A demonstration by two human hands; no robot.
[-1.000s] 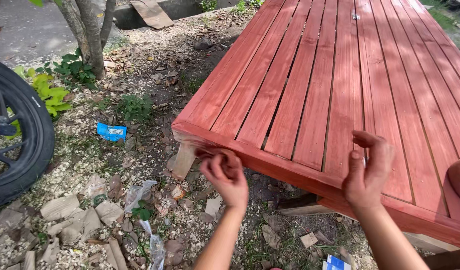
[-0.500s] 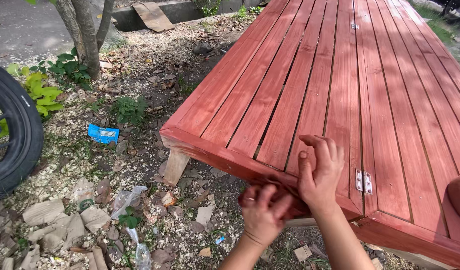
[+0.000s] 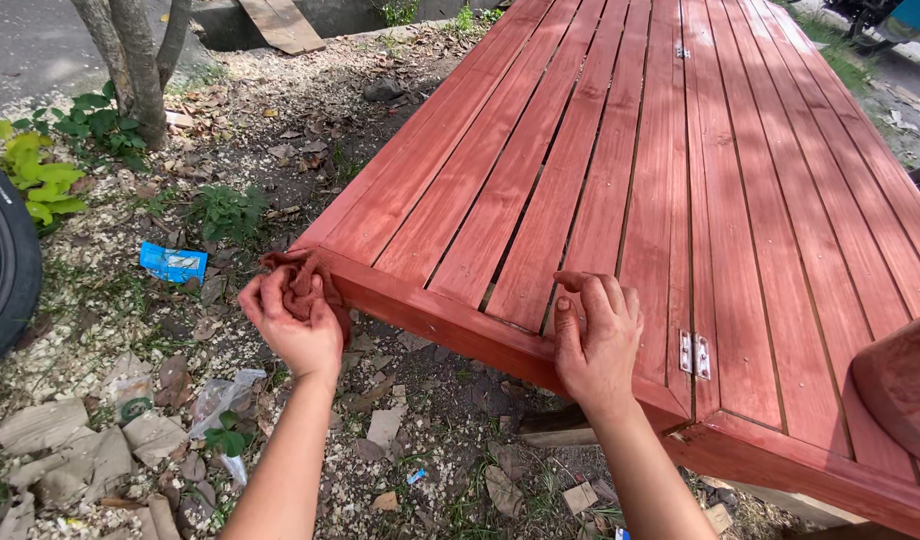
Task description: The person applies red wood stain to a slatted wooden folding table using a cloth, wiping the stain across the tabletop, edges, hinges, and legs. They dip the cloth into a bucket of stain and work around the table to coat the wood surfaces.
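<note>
Since half a second ago my left hand (image 3: 295,320) has slid away from my right, out to the near left corner of the red slatted wooden panel (image 3: 620,190). Its fingers (image 3: 280,292) are clamped on a reddish stained rag (image 3: 302,275), pressed against that corner. My right hand (image 3: 597,340) rests on the panel's near edge, fingers spread flat and holding nothing, just left of the small metal hinge (image 3: 694,355).

I judge the rag could snag on the sharp corner, or my right palm could smear wet stain (if it is still wet). Leaning hard on the edge might tip the panel.

On the rubble-strewn ground (image 3: 130,400), left of the corner, lies a flat blue rectangular wrapper (image 3: 173,263); a crumpled clear plastic bag (image 3: 225,395) lies nearer me.
</note>
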